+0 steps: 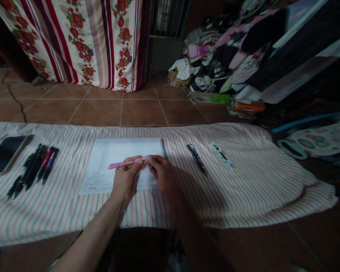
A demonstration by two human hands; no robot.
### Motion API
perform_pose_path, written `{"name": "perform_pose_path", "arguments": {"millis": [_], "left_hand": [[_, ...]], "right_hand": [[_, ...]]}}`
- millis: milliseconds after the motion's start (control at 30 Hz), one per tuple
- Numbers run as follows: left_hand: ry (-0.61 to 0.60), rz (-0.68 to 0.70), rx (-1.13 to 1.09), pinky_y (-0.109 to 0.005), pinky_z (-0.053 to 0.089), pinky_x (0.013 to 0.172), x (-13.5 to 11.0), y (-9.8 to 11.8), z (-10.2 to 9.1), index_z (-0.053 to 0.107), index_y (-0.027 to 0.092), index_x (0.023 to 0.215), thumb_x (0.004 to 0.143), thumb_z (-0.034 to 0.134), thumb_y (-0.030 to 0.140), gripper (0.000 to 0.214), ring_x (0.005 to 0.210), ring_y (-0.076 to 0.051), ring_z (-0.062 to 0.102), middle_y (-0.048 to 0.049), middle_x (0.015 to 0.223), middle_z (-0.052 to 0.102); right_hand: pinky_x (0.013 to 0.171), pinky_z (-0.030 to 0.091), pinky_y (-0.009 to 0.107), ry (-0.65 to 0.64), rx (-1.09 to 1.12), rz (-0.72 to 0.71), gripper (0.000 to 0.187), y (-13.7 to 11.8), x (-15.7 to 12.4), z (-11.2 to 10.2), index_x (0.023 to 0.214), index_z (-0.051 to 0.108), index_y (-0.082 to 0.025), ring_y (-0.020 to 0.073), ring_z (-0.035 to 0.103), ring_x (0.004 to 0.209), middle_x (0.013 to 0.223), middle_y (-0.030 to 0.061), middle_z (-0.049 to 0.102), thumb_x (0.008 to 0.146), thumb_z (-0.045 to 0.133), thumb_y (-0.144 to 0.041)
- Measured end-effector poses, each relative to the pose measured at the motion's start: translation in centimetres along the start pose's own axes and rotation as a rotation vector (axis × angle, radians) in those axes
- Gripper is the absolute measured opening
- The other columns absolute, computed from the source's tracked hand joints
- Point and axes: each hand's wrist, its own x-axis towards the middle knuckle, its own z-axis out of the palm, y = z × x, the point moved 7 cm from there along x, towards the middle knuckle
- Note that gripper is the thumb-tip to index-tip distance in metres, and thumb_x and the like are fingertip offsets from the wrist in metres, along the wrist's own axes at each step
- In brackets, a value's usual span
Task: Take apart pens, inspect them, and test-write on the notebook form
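Over a spiral-bound notebook (124, 148) with a printed page, both hands hold slim pink pens (117, 165), which look like two lying side by side. My left hand (125, 176) is closed round their middle, thumb on top, and their left ends stick out past it. Pinched at the right end are the fingertips of my right hand (163, 173); that end is partly hidden by them. To the right of the notebook lie dark pens (197, 158) close together, and beyond them white-and-black patterned pens (222, 155).
A striped cloth (252, 181) covers the low surface. At its left lie a phone (7, 153) and a group of several dark, red and purple pens (31, 170). Behind are a tiled floor (138, 111), a flowered curtain (87, 45) and a heap of clothes (215, 56).
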Motion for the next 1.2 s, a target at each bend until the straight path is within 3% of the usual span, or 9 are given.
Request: {"name": "perform_pose_path", "arguments": {"millis": [267,467,567,667,800,867,933,1033,1200], "left_hand": [[0.025,0.029,0.027,-0.027,0.051,0.075,-0.1,0.1,-0.2,0.067,0.010,0.081,0.053,0.081,0.022,0.034,0.066,-0.013,0.066,-0.0051,0.072,0.072],[-0.112,-0.059,0.032,-0.029,0.051,0.083,-0.2,0.8,0.4,0.065,0.013,0.097,0.058,0.079,0.022,0.043,0.075,-0.015,0.068,-0.0054,0.080,0.072],[-0.147,-0.066,0.079,-0.033,0.050,0.089,-0.1,2.0,-0.2,0.064,0.012,0.103,0.070,0.070,0.036,0.042,0.086,-0.019,0.068,-0.0092,0.087,0.072],[-0.125,0.106,0.298,-0.039,0.049,0.090,0.2,4.1,-1.5,0.067,0.011,0.088,0.076,0.059,0.047,0.038,0.093,-0.023,0.065,-0.0113,0.096,0.070],[-0.176,0.424,1.053,-0.041,0.048,0.086,0.0,5.6,-1.5,0.070,0.017,0.091,0.074,0.062,0.046,0.035,0.090,-0.025,0.063,-0.0099,0.094,0.071],[-0.251,0.620,1.293,-0.039,0.049,0.080,-0.6,5.4,-0.6,0.069,0.019,0.098,0.076,0.061,0.045,0.035,0.086,-0.023,0.063,-0.0087,0.093,0.070],[-0.319,0.740,1.425,-0.034,0.050,0.074,-1.3,4.6,0.1,0.065,0.021,0.106,0.080,0.058,0.042,0.034,0.082,-0.021,0.063,-0.0072,0.090,0.070],[-0.344,0.795,1.523,-0.029,0.049,0.069,-1.8,3.3,1.0,0.061,0.019,0.110,0.088,0.047,0.032,0.029,0.077,-0.018,0.062,-0.0059,0.086,0.067],[-0.247,0.840,1.621,-0.025,0.045,0.059,-2.4,2.8,1.6,0.059,0.018,0.114,0.092,0.037,0.028,0.033,0.066,-0.015,0.057,-0.0048,0.081,0.060]], "right_hand": [[0.052,0.032,0.023,-0.013,-0.008,-0.049,0.027,-0.4,-0.2,0.3,0.068,0.067,-0.016,0.0075,0.042,0.051,0.054,-0.0034,0.054,0.062,0.072,-0.042],[0.051,0.033,0.023,0.048,0.063,0.001,0.029,-0.7,0.2,-0.5,0.068,0.067,-0.017,0.0073,0.043,0.051,0.058,-0.0025,0.057,0.054,0.076,-0.041],[0.050,0.031,0.022,0.086,0.071,0.001,0.029,-1.4,0.6,-1.8,0.065,0.066,-0.017,0.0066,0.043,0.050,0.057,-0.0025,0.058,0.050,0.077,-0.039],[0.050,0.032,0.022,0.051,0.020,-0.036,0.026,-2.4,0.8,-2.7,0.067,0.067,-0.017,0.0061,0.043,0.050,0.058,-0.0029,0.058,0.053,0.076,-0.037],[0.051,0.034,0.022,-0.006,-0.152,-0.108,0.020,-3.3,0.6,-2.7,0.069,0.069,-0.018,0.0074,0.044,0.052,0.057,-0.0030,0.057,0.059,0.073,-0.035],[0.052,0.035,0.023,-0.050,-0.215,-0.127,0.018,-3.3,0.3,-2.0,0.070,0.070,-0.018,0.0086,0.046,0.054,0.057,-0.0028,0.057,0.061,0.072,-0.034],[0.052,0.037,0.023,-0.096,-0.246,-0.141,0.017,-3.1,0.1,-1.2,0.070,0.071,-0.019,0.0092,0.047,0.054,0.056,-0.0026,0.057,0.062,0.071,-0.034],[0.052,0.038,0.024,-0.128,-0.251,-0.154,0.018,-2.6,0.0,-0.3,0.070,0.071,-0.018,0.0093,0.047,0.053,0.055,-0.0023,0.056,0.062,0.070,-0.034],[0.052,0.039,0.023,-0.069,-0.132,-0.112,0.025,-1.6,-0.1,-0.1,0.073,0.071,-0.018,0.0087,0.046,0.052,0.056,-0.0018,0.057,0.061,0.071,-0.039]]}}
